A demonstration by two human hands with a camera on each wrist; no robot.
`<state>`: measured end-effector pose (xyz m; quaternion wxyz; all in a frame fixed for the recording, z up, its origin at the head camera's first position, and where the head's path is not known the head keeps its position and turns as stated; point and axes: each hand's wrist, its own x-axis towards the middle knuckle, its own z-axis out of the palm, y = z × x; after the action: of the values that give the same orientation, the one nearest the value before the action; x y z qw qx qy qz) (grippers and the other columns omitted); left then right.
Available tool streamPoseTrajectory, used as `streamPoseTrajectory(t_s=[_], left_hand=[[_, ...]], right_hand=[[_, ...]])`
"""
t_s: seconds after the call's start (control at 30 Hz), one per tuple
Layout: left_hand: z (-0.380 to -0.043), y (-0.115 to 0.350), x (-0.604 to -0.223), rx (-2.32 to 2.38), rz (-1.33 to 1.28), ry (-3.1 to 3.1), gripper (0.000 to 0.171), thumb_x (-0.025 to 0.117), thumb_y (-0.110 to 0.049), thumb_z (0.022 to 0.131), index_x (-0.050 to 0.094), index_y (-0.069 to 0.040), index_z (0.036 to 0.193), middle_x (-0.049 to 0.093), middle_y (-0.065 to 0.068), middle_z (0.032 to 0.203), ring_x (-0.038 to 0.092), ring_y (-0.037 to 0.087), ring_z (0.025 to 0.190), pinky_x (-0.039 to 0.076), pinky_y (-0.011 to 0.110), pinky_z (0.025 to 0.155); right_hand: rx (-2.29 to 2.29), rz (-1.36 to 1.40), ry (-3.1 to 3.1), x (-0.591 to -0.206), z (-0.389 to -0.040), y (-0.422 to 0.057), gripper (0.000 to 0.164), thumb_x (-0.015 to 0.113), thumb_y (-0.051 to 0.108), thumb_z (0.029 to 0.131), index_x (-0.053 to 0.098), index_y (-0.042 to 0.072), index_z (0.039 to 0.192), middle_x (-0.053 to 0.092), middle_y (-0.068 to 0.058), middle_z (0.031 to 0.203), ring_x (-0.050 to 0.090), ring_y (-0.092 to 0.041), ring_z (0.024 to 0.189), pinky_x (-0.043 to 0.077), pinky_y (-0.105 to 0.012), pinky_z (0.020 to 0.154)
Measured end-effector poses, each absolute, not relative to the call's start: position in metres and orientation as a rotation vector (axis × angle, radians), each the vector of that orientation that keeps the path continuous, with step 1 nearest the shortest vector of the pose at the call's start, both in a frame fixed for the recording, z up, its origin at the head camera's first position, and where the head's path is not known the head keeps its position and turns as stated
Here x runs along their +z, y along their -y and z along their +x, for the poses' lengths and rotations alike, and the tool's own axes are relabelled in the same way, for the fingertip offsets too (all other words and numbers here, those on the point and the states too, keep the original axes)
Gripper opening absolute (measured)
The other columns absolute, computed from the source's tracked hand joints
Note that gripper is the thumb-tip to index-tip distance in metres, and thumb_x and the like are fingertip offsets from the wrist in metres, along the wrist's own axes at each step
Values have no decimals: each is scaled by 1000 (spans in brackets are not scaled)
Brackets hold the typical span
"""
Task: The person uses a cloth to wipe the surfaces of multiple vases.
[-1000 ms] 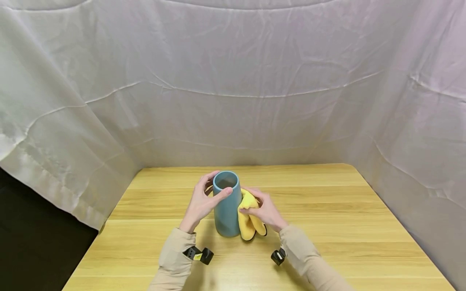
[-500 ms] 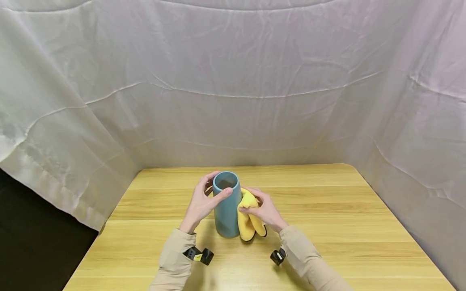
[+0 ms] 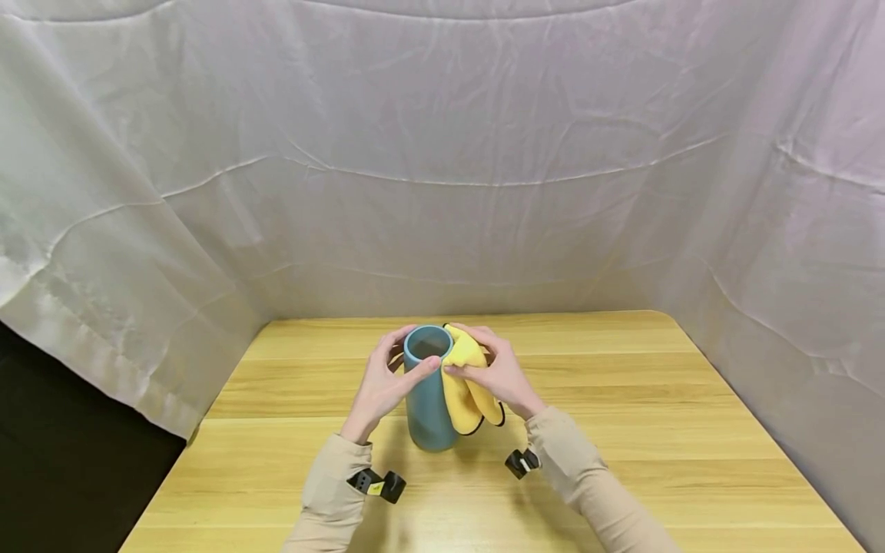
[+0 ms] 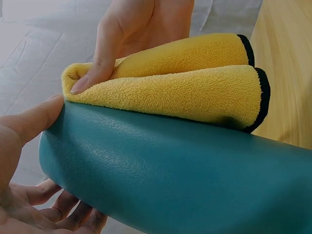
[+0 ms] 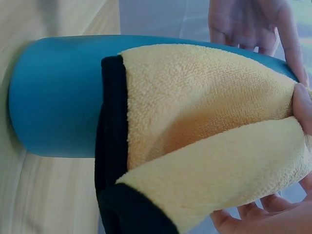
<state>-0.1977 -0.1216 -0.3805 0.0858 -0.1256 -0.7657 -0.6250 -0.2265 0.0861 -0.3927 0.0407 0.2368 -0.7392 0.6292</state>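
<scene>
A tall blue-green vase [image 3: 430,411] with a round open mouth stands upright on the table. My left hand [image 3: 383,384] grips it near the rim, thumb on the near side and fingers round the far left side. Against the vase's right side lies a folded yellow cloth [image 3: 465,392] with black edging. My right hand [image 3: 499,372] pinches this cloth near the rim, its thumb showing on the plush surface [image 4: 92,80] in the left wrist view. Below the hand the cloth's lower folds [image 5: 209,170] hang loose, off the tabletop. The vase's far side is hidden.
The wooden table [image 3: 657,430] spreads out on all sides of the vase. Pale grey curtains [image 3: 484,230] hang behind it and at both sides. A dark area [image 3: 62,445] lies beyond the table's left edge. Each sleeve carries a small black wrist camera [image 3: 392,487].
My right hand has slid the yellow cloth up the vase's right side to the rim, after staying lower in both earlier frames. The left hand and the vase have hardly moved.
</scene>
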Motion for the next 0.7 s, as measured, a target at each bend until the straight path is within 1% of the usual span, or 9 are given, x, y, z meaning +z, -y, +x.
streamPoseTrajectory(t_s=[0.2, 0.4, 0.7], left_hand=[[-198, 122, -380, -1862, -384, 2284, 60, 80, -17, 86, 55, -11, 139, 57, 13, 135, 54, 30, 124, 41, 51, 116], [-198, 122, -380, -1874, -380, 2284, 60, 80, -17, 85, 55, -12, 139, 58, 13, 133, 54, 30, 123, 42, 50, 116], [-199, 122, -382, -1880, -377, 2294, 60, 80, -19, 86, 54, -12, 140, 57, 13, 135, 54, 30, 126, 40, 52, 118]], right_hand=[[1913, 722, 2278, -391, -226, -86, 64, 83, 5, 80, 61, 13, 140, 61, -16, 130, 57, -14, 108, 55, -26, 88], [1915, 719, 2281, -397, -225, -88, 64, 84, 7, 80, 61, 13, 140, 62, -15, 130, 57, -15, 109, 54, -27, 90], [1934, 695, 2362, -432, -227, -96, 64, 83, 7, 81, 60, 12, 140, 62, -17, 132, 56, -18, 109, 54, -26, 90]])
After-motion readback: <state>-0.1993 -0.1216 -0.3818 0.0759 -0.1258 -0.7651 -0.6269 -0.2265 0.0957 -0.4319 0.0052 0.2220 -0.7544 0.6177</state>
